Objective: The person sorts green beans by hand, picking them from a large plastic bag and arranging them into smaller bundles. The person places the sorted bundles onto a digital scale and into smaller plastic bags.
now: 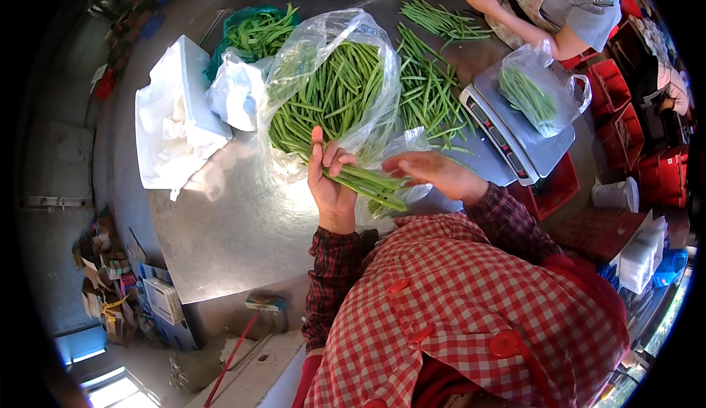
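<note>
A bundle of green beans [372, 184] lies across the palm of my left hand [333, 182], whose fingers curl around it, the index finger pointing up. At the bundle's right end is my right hand [441, 173], slightly blurred, its fingers stretched towards the bean tips. Whether it touches them is hard to tell. Just beyond my left hand, a large clear plastic bag [389, 71] stands gaping, filled with loose green beans [336, 94]. More beans [427, 88] are spread on the metal table [237, 231] to its right.
A digital scale [502, 132] at right carries a bagged portion of beans [527, 96]. At left are a white foam box [187, 110] and a green bag of beans [259, 33]. Across the table, another person [551, 5] holds beans. Red crates [609, 88] stand at far right.
</note>
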Motion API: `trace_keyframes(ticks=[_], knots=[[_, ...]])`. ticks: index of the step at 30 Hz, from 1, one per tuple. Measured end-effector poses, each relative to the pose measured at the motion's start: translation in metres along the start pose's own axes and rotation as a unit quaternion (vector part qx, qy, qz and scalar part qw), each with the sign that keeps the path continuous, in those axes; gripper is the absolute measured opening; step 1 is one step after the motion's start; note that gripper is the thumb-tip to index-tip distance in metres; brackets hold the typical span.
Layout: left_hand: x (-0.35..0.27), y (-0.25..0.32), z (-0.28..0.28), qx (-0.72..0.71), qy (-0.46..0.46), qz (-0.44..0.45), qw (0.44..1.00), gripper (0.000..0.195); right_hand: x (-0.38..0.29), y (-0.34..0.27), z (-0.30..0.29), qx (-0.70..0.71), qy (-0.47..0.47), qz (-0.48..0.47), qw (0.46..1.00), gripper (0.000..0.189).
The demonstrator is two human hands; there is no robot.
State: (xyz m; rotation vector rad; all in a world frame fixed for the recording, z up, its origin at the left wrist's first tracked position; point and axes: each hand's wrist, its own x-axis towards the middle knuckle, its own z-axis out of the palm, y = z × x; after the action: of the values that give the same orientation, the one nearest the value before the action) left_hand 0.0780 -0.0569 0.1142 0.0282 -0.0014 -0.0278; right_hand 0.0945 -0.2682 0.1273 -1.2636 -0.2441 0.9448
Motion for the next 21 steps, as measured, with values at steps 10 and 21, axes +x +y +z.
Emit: trace_keyframes(ticks=[10,21], knots=[[0.002,0.003,0.000,-0.069,-0.010,0.068,0.995,0.033,-0.010,-0.009,0.026,-0.389,0.184,-0.301,0.851,0.024],[0.004,-0.004,-0.003,0.055,0.000,0.127,0.990,0.033,0.010,0.019,0.033,-0.012,0.067,-0.132,0.989,0.026]])
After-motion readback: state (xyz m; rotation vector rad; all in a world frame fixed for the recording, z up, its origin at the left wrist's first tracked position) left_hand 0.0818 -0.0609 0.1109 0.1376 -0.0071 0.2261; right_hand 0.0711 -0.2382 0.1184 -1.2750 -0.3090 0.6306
